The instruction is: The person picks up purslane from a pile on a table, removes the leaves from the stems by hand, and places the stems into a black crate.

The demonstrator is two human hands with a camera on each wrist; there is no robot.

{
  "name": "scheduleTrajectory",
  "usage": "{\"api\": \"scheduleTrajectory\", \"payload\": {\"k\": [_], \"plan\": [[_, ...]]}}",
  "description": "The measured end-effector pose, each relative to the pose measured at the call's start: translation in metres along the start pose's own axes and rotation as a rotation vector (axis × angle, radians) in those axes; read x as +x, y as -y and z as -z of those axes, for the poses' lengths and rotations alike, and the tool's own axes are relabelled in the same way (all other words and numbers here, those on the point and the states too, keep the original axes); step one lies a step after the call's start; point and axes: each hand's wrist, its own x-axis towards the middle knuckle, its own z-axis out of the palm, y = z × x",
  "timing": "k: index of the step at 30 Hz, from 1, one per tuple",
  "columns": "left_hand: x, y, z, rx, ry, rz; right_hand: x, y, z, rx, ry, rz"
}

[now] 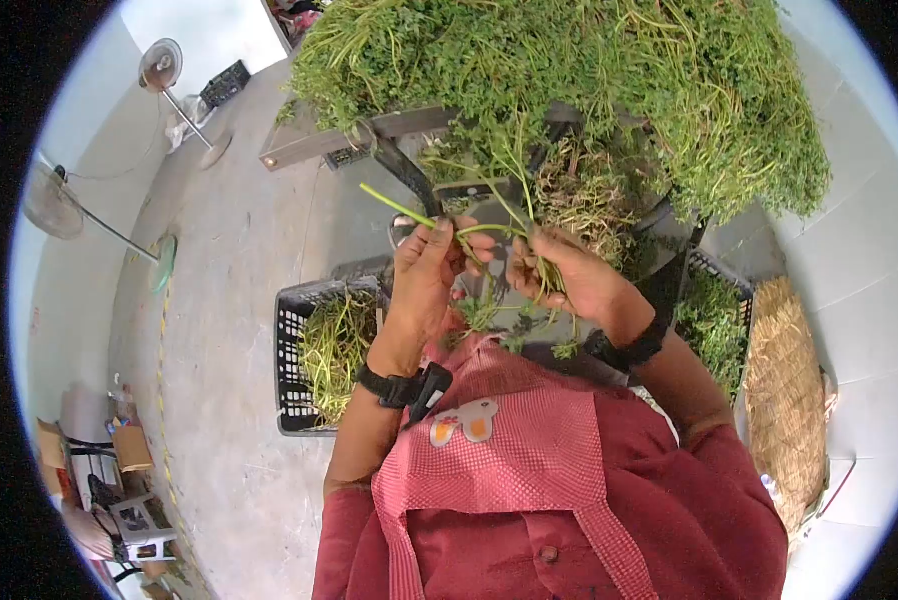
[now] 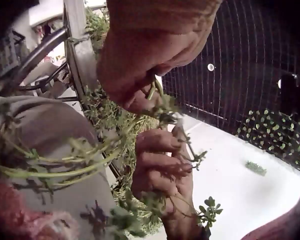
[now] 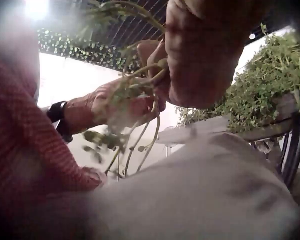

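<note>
Nearest, pink checked apron [image 1: 514,470]. Beyond it, green stem [image 1: 394,204] pinched in left hand [image 1: 429,265]; leafy stems [image 1: 547,274] gripped in right hand [image 1: 581,277], just beside. On floor at left, black crate [image 1: 290,385] holding stems. Farther, surface [image 1: 314,147] heaped with greens [image 1: 569,55]. Farthest, standing fan [image 1: 161,66].

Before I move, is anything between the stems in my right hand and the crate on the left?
Yes: seen from the head view, your left hand and forearm cross between the stems in your right hand and the crate. Nothing else visible stands between.
</note>
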Motion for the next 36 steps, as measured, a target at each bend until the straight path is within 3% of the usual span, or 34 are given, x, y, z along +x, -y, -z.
{"api": "scheduleTrajectory", "payload": {"k": [1,3,5,7,8,9,11,12,15,19,20,21,24,26,27,28,29,30,32,34,36], "plan": [[-0.002,0.005,0.0,0.004,-0.001,0.015,-0.001,-0.006,0.002,0.013,-0.007,-0.003],[-0.002,0.016,0.0,0.067,0.04,0.037,0.001,-0.018,0.009,-0.269,-0.063,0.06],[-0.002,0.018,-0.004,0.056,0.048,0.069,-0.001,-0.022,0.013,-0.234,-0.101,0.114],[0.001,0.02,-0.002,0.045,-0.003,0.059,-0.003,-0.025,0.024,-0.059,-0.126,0.053],[-0.001,0.02,-0.002,-0.012,-0.004,0.043,-0.001,-0.029,0.028,-0.069,-0.27,0.048],[-0.001,0.02,-0.001,-0.012,-0.004,0.055,-0.001,-0.028,0.031,-0.062,-0.278,0.044],[0.002,0.019,0.002,-0.065,0.013,-0.019,0.0,-0.024,0.034,0.142,-0.383,0.142],[0.002,0.016,0.003,-0.065,-0.042,-0.033,-0.002,-0.02,0.038,0.205,-0.342,0.147],[0.004,0.007,0.018,-0.113,-0.094,-0.095,-0.007,-0.017,0.053,0.202,-0.379,0.227],[0.004,-0.004,0.03,-0.217,-0.027,-0.079,-0.015,-0.011,0.07,0.024,-0.416,0.324],[0.0,-0.005,0.027,-0.231,-0.082,-0.067,-0.015,-0.011,0.074,0.042,-0.554,0.273],[-0.001,-0.005,0.024,-0.236,-0.077,-0.065,-0.017,-0.007,0.075,0.038,-0.56,0.276],[-0.003,-0.007,0.018,-0.126,-0.052,0.055,-0.026,0.004,0.08,0.099,-0.517,0.26],[-0.01,-0.008,0.001,-0.068,-0.018,0.133,-0.028,0.013,0.085,0.119,-0.181,0.323],[-0.013,-0.008,-0.009,-0.005,0.006,0.209,-0.027,0.018,0.076,0.108,-0.175,0.329],[-0.012,-0.001,-0.011,0.043,0.161,0.138,-0.026,0.022,0.059,0.032,-0.306,0.359],[-0.014,0.001,-0.016,0.043,0.161,0.121,-0.023,0.025,0.046,-0.044,-0.434,0.39],[-0.016,0.003,-0.026,0.126,0.194,0.138,-0.016,0.026,0.042,0.157,-0.364,0.373],[-0.017,0.005,-0.038,0.215,0.231,0.14,-0.001,0.024,0.024,0.146,-0.263,0.472],[-0.016,0.009,-0.042,0.043,0.189,0.232,0.01,0.019,0.007,0.183,-0.144,0.568],[-0.011,0.012,-0.037,-0.036,0.158,0.213,0.012,0.013,-0.001,0.134,-0.077,0.506]]}}
